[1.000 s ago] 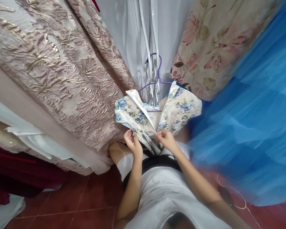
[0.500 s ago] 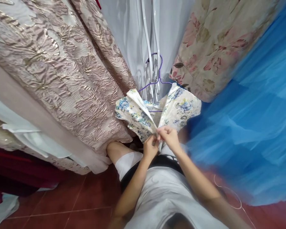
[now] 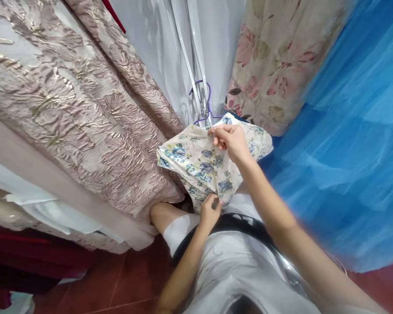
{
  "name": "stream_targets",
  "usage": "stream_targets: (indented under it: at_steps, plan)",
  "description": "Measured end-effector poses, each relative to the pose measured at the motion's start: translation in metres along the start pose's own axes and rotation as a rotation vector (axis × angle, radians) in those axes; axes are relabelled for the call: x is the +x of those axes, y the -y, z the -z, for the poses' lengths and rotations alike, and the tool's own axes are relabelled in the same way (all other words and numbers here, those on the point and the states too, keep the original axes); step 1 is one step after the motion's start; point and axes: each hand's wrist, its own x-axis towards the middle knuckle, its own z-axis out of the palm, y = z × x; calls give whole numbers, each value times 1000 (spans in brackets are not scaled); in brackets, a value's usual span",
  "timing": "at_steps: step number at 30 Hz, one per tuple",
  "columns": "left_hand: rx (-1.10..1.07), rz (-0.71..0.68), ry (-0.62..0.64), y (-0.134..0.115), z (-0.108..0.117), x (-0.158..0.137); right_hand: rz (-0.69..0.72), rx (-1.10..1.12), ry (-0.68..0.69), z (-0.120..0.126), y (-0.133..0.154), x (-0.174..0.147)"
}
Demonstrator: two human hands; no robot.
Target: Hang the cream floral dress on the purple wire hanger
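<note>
A white dress with blue and yellow flowers hangs in front of me on a purple hanger. Down its middle runs a zipper seam, closed up to the neckline. At the top of this seam my right hand pinches the zipper; the tab itself is hidden by my fingers. My left hand is closed on the fabric at the seam's lower end, near my waist. The dress's lower part is out of sight.
Pink-gold brocade cloth hangs close on the left. White fabric with long straps and a floral cloth hang behind the dress. Blue tulle fills the right side. Red floor tiles show below.
My right hand has moved up from beside my left hand to the neckline. The V-shaped opening of the dress has closed along the seam. My left hand stays low, a little further down.
</note>
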Motion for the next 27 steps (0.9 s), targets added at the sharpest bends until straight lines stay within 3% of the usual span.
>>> stream_targets:
  at_steps: [3, 6, 8, 10, 12, 15, 18, 21, 24, 27]
  plan:
    - [-34, -164, -238, -17, 26, 35, -24, -48, 33, 5, 1, -10]
    - [19, -385, -409, -57, 69, 97, -10, -79, 56, 7, 0, -14]
    - [92, -511, -370, -84, 94, 141, 16, -91, 66, 6, -2, -12]
    - [200, -563, -198, -104, 110, 176, 44, -102, 67, 5, -4, -8]
    - [310, -599, -65, -114, 112, 198, 61, -110, 59, 3, -10, -4]
    - [407, -648, -75, -118, 106, 213, 70, -115, 11, -1, -26, -3]
    - [398, -669, -204, -118, 115, 224, 32, -154, -29, -4, -46, -16]
    - [383, -605, -392, -104, 153, 237, -60, -213, 16, 0, -62, -43]
    - [393, -476, -523, -65, 199, 239, -145, -230, 75, 9, -74, -74]
    - [281, -350, -575, -12, 219, 221, -229, -202, 129, 13, -87, -101]
